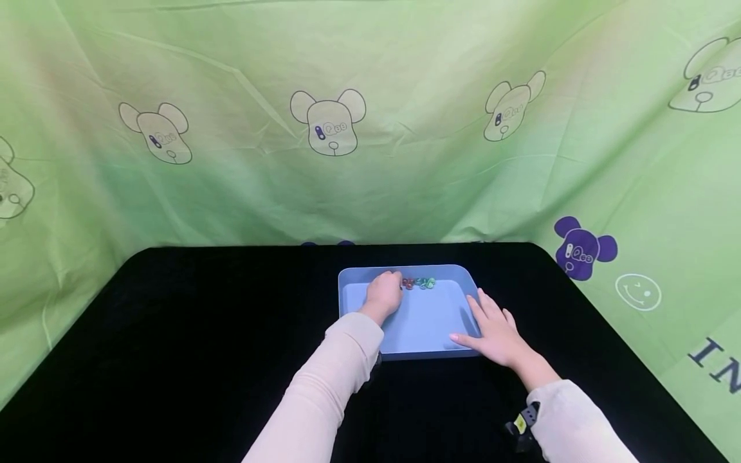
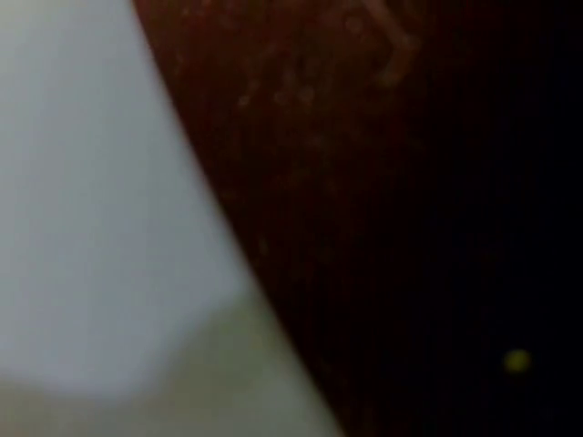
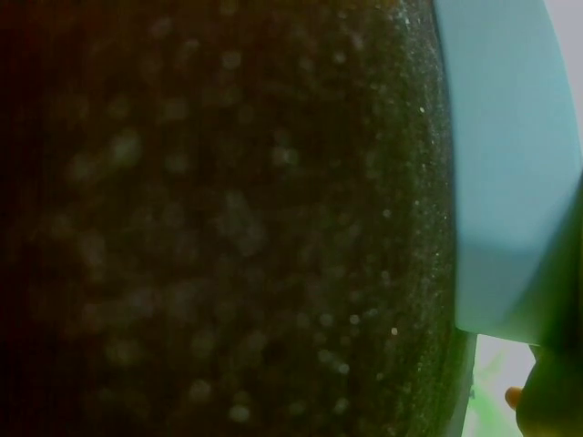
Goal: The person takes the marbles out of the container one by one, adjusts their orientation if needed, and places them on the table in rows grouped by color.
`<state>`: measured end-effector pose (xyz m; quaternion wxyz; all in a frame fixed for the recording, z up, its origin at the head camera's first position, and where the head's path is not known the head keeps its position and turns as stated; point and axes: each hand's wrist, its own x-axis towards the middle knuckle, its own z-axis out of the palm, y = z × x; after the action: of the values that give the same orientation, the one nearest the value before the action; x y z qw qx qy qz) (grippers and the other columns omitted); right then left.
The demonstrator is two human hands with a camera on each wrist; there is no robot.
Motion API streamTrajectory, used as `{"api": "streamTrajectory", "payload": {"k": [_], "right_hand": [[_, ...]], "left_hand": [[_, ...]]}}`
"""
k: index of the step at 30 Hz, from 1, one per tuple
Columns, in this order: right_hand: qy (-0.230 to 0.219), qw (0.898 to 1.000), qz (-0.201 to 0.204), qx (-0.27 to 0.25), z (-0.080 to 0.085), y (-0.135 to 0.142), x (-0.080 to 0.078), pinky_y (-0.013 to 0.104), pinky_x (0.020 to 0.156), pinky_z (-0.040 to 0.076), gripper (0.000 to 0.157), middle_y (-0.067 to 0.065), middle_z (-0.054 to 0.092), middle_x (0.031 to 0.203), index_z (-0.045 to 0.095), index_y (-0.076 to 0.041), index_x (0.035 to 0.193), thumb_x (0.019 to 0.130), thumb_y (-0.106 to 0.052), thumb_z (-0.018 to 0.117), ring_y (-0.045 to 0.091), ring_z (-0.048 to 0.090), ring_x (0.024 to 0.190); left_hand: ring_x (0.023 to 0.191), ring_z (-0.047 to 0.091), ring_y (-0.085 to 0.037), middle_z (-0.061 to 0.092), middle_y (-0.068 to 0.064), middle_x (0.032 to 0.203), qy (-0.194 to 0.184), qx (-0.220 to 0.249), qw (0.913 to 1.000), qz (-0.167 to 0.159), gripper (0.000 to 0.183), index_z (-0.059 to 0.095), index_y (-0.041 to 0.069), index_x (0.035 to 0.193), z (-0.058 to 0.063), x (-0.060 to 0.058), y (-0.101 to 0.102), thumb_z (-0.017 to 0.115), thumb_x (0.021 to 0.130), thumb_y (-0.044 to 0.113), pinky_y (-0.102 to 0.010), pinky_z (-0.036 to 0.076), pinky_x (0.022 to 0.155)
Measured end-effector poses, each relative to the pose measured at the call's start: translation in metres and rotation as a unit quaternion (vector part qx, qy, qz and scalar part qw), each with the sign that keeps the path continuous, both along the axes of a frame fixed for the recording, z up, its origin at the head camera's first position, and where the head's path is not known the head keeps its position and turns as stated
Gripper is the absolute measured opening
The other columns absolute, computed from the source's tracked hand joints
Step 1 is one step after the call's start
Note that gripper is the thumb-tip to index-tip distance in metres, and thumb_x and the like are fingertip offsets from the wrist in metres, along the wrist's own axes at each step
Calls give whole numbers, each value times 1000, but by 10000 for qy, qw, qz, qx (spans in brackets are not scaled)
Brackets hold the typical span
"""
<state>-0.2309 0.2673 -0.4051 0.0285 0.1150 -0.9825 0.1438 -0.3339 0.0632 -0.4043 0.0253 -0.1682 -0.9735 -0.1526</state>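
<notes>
My left hand (image 1: 384, 294) reaches into the back left part of a light blue tray (image 1: 428, 321), its fingers curled downward. Right beside its fingers lie small reddish glass beads (image 1: 408, 283), with green glass beads (image 1: 426, 283) just to their right along the back of the tray. The left fingertips are hidden behind the hand, so I cannot tell whether they pinch a bead. Fingers spread, my right hand (image 1: 494, 329) rests at the tray's right rim, thumb over the front right corner. In the right wrist view, part of the blue tray (image 3: 510, 164) shows beside a dark blur.
The tray sits on a black-covered table (image 1: 202, 347). Behind and to the right hangs a green curtain (image 1: 405, 193) printed with bear heads. A small dark device (image 1: 523, 421) is at the right wrist. Dark close-up surfaces fill most of both wrist views.
</notes>
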Motion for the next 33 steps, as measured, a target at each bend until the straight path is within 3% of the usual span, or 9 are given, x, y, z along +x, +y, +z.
{"api": "streamTrajectory", "payload": {"k": [11, 20, 33], "right_hand": [[-28, 10000, 26, -21, 3, -3, -3, 59, 92, 6, 91, 25, 8, 138, 22, 5, 133, 74, -58, 52, 38, 9, 125], [47, 10000, 65, -27, 2, -3, -4, 59, 92, 7, 91, 25, 8, 138, 22, 5, 133, 74, -58, 52, 38, 9, 125], [42, 10000, 40, -71, -5, 2, -2, 60, 91, 7, 91, 25, 9, 138, 22, 5, 133, 74, -58, 52, 39, 9, 124]], "left_hand": [[76, 53, -16, 54, -3, 81, 51, -10, 10000, -35, 12, 58, 10, 93, 3, 1, -4, 55, 83, 15, -28, 45, 67], [69, 48, -13, 52, 0, 75, -131, 504, 9986, -67, 5, 56, 11, 83, 7, 4, -11, 58, 79, 13, -25, 42, 59], [71, 50, -15, 53, -1, 76, 100, 930, 9954, -191, 6, 57, 10, 83, 19, 6, -25, 58, 79, 14, -26, 41, 61]]}}
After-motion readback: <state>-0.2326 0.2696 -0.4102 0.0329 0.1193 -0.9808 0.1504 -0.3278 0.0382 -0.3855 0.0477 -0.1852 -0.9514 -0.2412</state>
